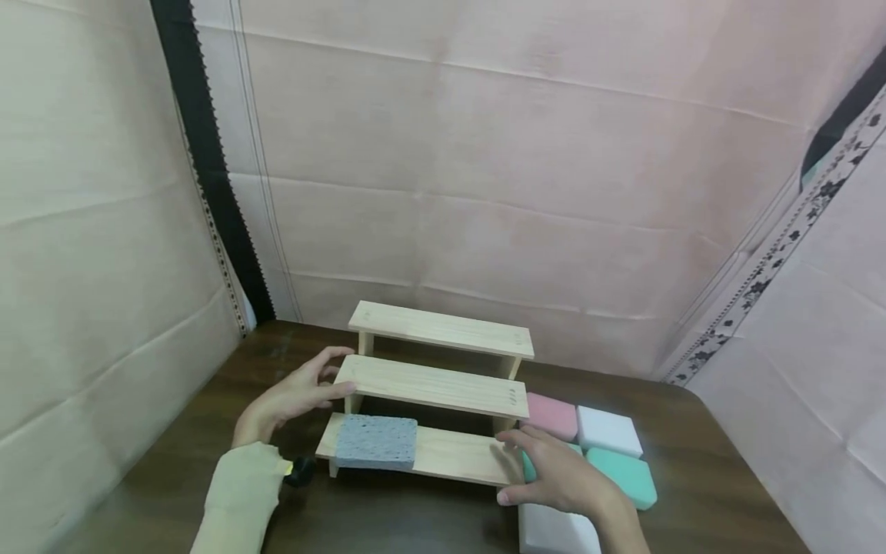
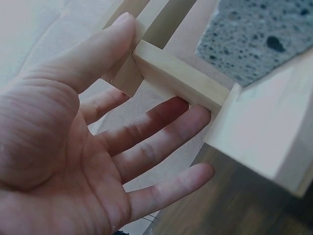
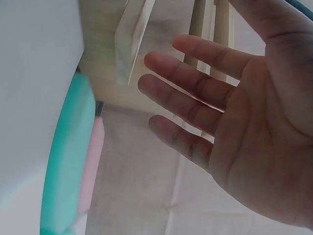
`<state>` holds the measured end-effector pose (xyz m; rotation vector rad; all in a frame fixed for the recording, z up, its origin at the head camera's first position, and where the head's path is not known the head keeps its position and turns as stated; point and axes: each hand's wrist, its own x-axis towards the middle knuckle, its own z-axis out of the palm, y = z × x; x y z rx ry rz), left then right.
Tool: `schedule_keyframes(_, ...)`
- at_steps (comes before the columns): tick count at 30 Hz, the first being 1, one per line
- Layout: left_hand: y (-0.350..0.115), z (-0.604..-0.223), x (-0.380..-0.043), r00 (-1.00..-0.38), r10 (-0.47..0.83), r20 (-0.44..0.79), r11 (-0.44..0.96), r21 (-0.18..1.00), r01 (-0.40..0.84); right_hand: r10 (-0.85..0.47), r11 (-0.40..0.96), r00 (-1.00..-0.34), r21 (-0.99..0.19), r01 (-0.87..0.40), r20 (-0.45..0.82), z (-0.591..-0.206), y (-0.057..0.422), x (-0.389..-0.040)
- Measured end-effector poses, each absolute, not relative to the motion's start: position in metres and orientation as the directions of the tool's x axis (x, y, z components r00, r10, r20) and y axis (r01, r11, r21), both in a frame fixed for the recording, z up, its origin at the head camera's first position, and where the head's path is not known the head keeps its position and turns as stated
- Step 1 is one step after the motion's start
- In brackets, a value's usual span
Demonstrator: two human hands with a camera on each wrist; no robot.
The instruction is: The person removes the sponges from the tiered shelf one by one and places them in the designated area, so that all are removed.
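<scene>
A pale wooden three-step rack (image 1: pixel 429 385) stands on the table. On the left part of its lowest step lies a blue-grey porous sponge (image 1: pixel 376 442), also in the left wrist view as a speckled slab (image 2: pixel 264 39). My left hand (image 1: pixel 294 396) is at the left end of the middle step. Its thumb (image 2: pixel 105 49) rests at the plank's end while the other fingers stretch out, spread, along the rack's side. Beside the right end of the lowest step is my right hand (image 1: pixel 557 473), its fingers extended and spread, holding nothing; the right wrist view shows its bare palm (image 3: pixel 264 132).
Right of the rack lie smooth rounded blocks: pink (image 1: pixel 551 415), white (image 1: pixel 609 431), teal (image 1: pixel 623 475), another teal one (image 1: pixel 529 465) partly behind my right hand, and a white one (image 1: pixel 557 531) nearest me. Light cloth (image 1: pixel 484 169) hangs behind the dark wooden table (image 1: pixel 713 477).
</scene>
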<state>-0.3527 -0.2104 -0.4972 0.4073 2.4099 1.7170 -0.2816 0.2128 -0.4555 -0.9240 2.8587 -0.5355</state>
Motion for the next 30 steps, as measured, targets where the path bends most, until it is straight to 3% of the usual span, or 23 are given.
schedule_keyframes(13, -0.208, -0.497, -0.353, -0.953, 0.3, 0.025, 0.292, 0.949, 0.117, -0.643, 0.717, -0.765, -0.32, -0.62, 0.042, -0.45, 0.186, -0.294)
schedule_keyframes(18, -0.208, -0.497, -0.352, -0.952, 0.306, 0.024, 0.287, 0.951, 0.117, -0.635, 0.724, -0.773, -0.345, -0.598, 0.006, -0.445, 0.176, -0.294)
schedule_keyframes(30, -0.208, -0.494, -0.35, -0.953, 0.301, 0.024, 0.298, 0.947, 0.118, -0.694, 0.658, -0.72, -0.404, -0.635, 0.0, -0.445, 0.147, -0.3)
